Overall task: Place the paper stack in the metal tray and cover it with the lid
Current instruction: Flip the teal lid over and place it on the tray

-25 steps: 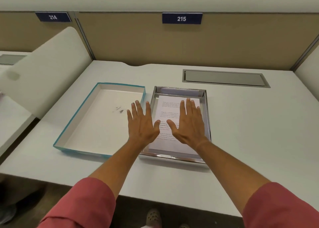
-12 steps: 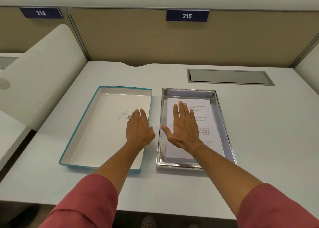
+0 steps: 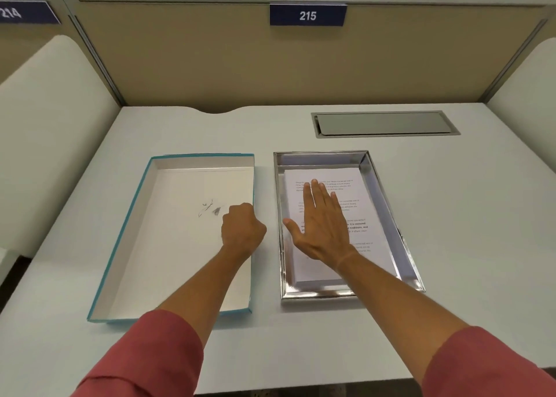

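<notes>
Your right hand (image 3: 323, 222) lies flat, fingers spread, on the paper stack (image 3: 332, 225), which sits inside the metal tray (image 3: 388, 216) on the desk (image 3: 451, 246). Your left hand (image 3: 242, 229) curls its fingers over the right wall of the lid (image 3: 180, 240); cannot tell if it's actually gripping. The lid lies open side up just beside the tray, left of it, not touching.
</notes>
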